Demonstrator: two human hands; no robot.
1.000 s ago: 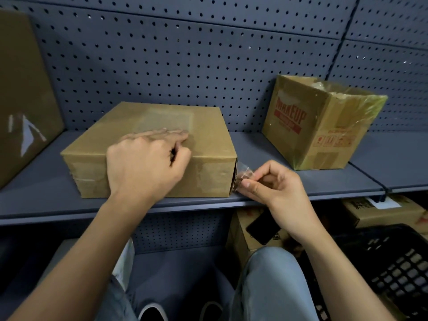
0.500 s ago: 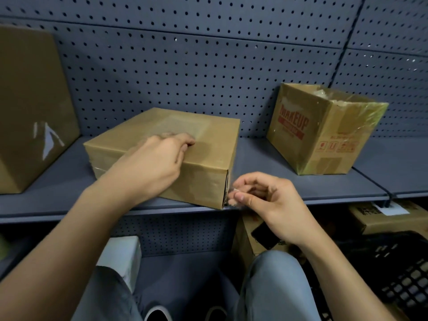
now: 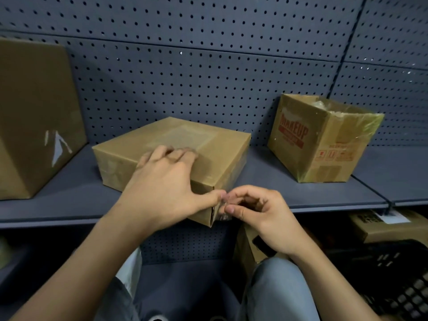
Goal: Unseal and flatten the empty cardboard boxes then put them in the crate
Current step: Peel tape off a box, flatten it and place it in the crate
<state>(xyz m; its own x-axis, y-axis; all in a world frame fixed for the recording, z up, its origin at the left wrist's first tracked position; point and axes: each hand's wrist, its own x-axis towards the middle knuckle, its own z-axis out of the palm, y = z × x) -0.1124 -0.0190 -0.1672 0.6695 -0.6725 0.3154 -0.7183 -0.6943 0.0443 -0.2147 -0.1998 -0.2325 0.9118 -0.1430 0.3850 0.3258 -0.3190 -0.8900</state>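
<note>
a: head view, item one?
b: flat cardboard box (image 3: 208, 147), centre frame on shelf (image 3: 301, 193), corner now swung over the edge.
a: hands?
b: left hand (image 3: 166, 181) spread, pressing the top; right hand (image 3: 257, 214) pinching clear tape (image 3: 223, 209) at that corner. unsealing looks barely begun; crate (image 3: 393, 274) lower right.

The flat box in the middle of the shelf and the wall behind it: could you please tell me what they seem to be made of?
Flat box: brown cardboard, matte, raw cut edge at its near corner; the crinkled see-through strip there looks like clear tape.
Wall: probably painted sheet metal, dark blue-grey with a slight sheen and regular rows of holes.
</note>
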